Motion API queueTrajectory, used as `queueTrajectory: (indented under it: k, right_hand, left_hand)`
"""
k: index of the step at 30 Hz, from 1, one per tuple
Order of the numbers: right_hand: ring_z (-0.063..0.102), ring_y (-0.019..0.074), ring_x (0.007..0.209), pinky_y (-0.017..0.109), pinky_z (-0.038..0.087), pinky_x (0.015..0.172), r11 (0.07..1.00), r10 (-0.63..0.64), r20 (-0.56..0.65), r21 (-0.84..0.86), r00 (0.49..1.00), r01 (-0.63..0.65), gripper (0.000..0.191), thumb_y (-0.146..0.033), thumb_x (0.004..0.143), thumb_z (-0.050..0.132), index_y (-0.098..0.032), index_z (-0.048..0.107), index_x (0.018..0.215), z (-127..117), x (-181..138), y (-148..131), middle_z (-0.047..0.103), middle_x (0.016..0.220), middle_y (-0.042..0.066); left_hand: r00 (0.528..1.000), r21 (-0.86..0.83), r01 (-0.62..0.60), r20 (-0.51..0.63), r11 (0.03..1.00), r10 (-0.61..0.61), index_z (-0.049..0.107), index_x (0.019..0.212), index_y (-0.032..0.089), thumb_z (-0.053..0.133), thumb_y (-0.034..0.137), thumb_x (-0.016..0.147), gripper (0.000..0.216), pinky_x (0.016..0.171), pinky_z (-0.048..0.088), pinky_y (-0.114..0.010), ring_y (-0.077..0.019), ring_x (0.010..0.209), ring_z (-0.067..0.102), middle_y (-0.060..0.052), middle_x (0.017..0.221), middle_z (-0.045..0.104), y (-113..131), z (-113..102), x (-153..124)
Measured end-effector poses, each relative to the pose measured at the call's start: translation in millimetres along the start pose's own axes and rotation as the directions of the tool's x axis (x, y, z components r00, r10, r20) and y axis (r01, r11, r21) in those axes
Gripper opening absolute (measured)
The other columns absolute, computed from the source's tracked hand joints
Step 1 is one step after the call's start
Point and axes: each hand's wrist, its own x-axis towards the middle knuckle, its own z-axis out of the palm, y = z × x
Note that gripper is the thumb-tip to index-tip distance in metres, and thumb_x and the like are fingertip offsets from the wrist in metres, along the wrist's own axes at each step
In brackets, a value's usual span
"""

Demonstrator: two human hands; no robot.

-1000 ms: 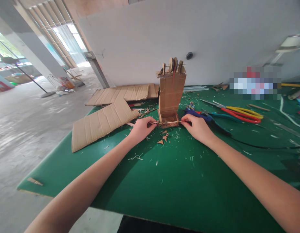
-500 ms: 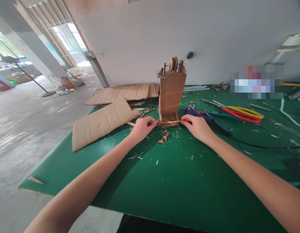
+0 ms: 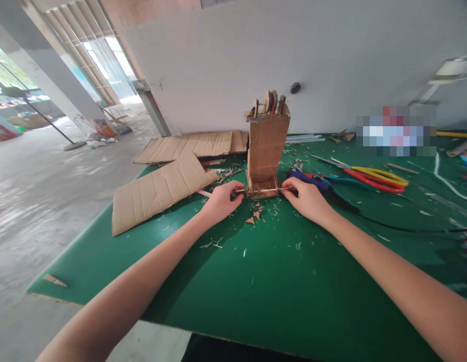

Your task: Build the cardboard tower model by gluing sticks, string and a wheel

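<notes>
The left hand [image 3: 220,201] pinches one end of a thin wooden stick [image 3: 261,190] between thumb and fingertips, and the right hand [image 3: 307,198] pinches the other end in the same way, so each grip is closed on the stick. The stick runs level from left to right across the open foot of an upright cardboard tower [image 3: 266,146], just above the counter [image 3: 256,281]. Its long axis lies crosswise to the person, with the two hands set at either side of the tower's base and about equally near to it. The stick appears to pass through the tower's lower side walls, though the exact joint is too small to tell.

At the tower's top sits a second cross stick carrying small cardboard discs [image 3: 270,100], and a thin red thread [image 3: 270,136] runs down the front face from them toward the base.

Small cardboard offcuts [image 3: 255,216] and pale shavings lie scattered on the green surface just in front of the hands. A corrugated cardboard sheet [image 3: 158,191] lies flat to the left of the left hand, with another sheet [image 3: 188,146] behind it near the wall. To the right of the right hand lie a blue-handled tool [image 3: 312,180] with a black cable [image 3: 407,227] trailing off toward the right edge, and farther out, red and yellow handled pliers [image 3: 373,177].
</notes>
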Motion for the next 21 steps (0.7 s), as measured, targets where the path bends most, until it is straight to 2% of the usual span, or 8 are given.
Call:
queueTrajectory:
  k: [5,9,14,21]
  right_hand:
    - [0.067,0.0206,0.081,0.034,0.049,0.076,1.0,0.001,-0.001,0.009,1.0,-0.001,0.01,-0.023,0.083,0.053,-0.021,0.059,0.09,0.9,-0.3,1.2,0.07,0.086,0.005]
    - [0.067,0.0205,0.082,0.034,0.049,0.076,1.0,0.0,0.001,0.021,1.0,0.0,0.01,-0.022,0.083,0.053,-0.021,0.059,0.091,1.1,-0.4,0.5,0.071,0.087,0.005]
    - [0.066,0.0204,0.079,0.033,0.049,0.073,1.0,-0.009,-0.006,0.013,1.0,0.009,0.009,-0.025,0.085,0.053,-0.021,0.061,0.087,0.0,0.2,-1.7,0.071,0.085,0.005]
    - [0.066,0.0197,0.075,0.031,0.048,0.069,1.0,-0.014,0.005,-0.004,1.0,0.014,0.011,-0.027,0.085,0.054,-0.02,0.064,0.086,-1.2,-0.1,-4.2,0.071,0.082,0.004]
  left_hand:
    - [0.997,-0.017,-0.063,-0.035,0.998,0.062,0.059,0.104,0.017,0.055,0.014,0.077,0.027,0.078,0.053,-0.028,-0.0158,0.086,0.066,-0.005,0.097,0.07,0.5,0.2,-1.9]
    - [0.996,-0.027,-0.079,-0.034,0.997,0.078,0.059,0.103,0.017,0.057,0.019,0.08,0.024,0.076,0.054,-0.028,-0.016,0.087,0.066,-0.005,0.096,0.07,0.5,0.1,-2.1]
    - [0.999,-0.063,-0.039,-0.012,0.997,0.039,0.062,0.099,0.019,0.06,0.02,0.081,0.018,0.075,0.055,-0.027,-0.0139,0.082,0.066,-0.003,0.095,0.07,-1.0,-0.2,0.3]
    - [0.999,-0.074,-0.018,-0.043,0.997,0.015,0.064,0.097,0.018,0.063,0.019,0.079,0.018,0.077,0.055,-0.029,-0.0138,0.081,0.065,-0.003,0.093,0.071,-4.0,3.9,1.2]
